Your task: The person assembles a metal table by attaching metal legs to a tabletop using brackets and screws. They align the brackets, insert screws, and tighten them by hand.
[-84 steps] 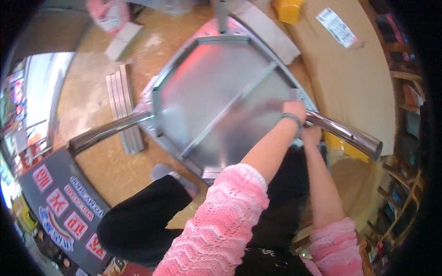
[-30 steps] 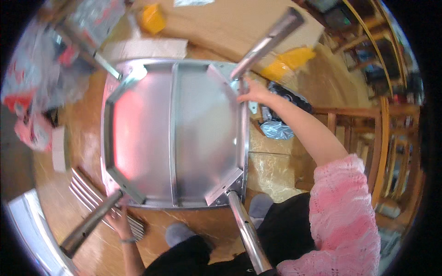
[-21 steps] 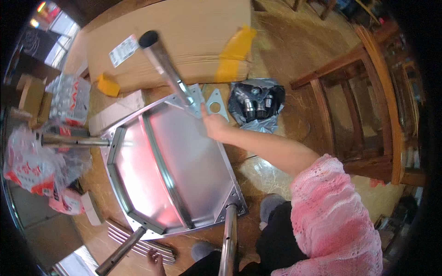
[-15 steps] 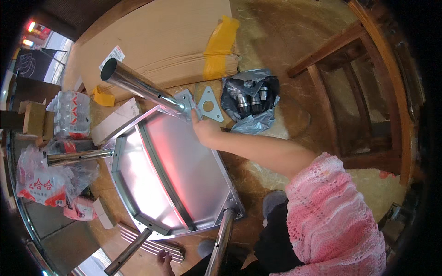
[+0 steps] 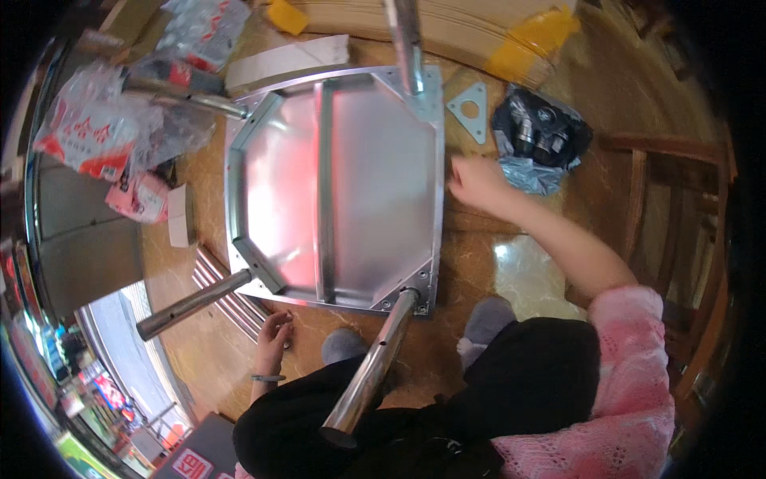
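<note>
An upturned metal tabletop, with a brace across its underside, lies on the floor before me. Chrome legs stand at its corners, among them the near right leg and the far right leg. Beside the frame's right edge is my right hand, its fingers curled in; whatever may be in them is hidden. My left hand hovers low by the near left side, fingers loosely bent and apart, close to several thin metal tubes. A triangular plate with a round hole lies past the frame's far right corner.
A dark plastic bag of chrome fittings lies at the right, near a wooden chair. Cardboard with yellow tape stretches along the back. Plastic-wrapped packages crowd the left. My feet are at the near edge.
My right hand has left the far right leg's corner plate and come nearer along the frame's right edge, its fingers curling. The view has turned and shifted; more of my left hand shows.
</note>
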A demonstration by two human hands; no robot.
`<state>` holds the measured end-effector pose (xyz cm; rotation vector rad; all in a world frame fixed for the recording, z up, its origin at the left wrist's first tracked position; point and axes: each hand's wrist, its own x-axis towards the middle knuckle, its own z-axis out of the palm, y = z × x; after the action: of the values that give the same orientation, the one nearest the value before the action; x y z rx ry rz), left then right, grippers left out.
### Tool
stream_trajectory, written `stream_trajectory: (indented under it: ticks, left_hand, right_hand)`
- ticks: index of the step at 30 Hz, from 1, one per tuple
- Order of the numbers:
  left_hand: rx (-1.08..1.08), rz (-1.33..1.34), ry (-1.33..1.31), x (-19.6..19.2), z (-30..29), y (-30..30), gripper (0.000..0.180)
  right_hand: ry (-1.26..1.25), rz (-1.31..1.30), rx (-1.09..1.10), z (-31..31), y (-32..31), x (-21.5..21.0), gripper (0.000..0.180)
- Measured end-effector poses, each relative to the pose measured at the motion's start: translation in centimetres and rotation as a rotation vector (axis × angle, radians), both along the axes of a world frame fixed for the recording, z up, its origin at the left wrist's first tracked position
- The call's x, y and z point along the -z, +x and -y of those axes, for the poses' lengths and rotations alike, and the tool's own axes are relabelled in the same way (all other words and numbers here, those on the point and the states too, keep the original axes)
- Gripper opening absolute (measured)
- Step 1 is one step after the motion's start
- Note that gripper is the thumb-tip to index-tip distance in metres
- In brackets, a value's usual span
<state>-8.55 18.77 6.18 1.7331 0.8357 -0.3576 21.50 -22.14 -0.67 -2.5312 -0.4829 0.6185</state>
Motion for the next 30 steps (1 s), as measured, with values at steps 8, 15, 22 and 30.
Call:
stream_trajectory:
  ticks: [8, 15, 22, 30]
  left_hand:
    - [-0.357, 0.284, 0.421, 4.8, -7.1, -1.1, 0.021]
    - [-0.159, 0.369, 0.925, 10.3, -21.2, 4.1, 0.013]
    - [0.113, -0.125, 0.771, 12.9, -23.2, 9.6, 0.031]
    - [0.196, -0.097, 0.588, 10.5, -21.0, 9.5, 0.020]
  right_hand:
    - [-0.045, -0.092, -0.411, -0.2, -9.5, -1.8, 0.016]
    - [-0.177, 0.052, -0.409, 0.7, -6.2, -7.3, 0.011]
    - [-0.335, -0.011, -0.339, 0.2, -5.1, -14.0, 0.014]
    - [-0.442, -0.166, -0.410, -2.9, -7.1, -12.2, 0.015]
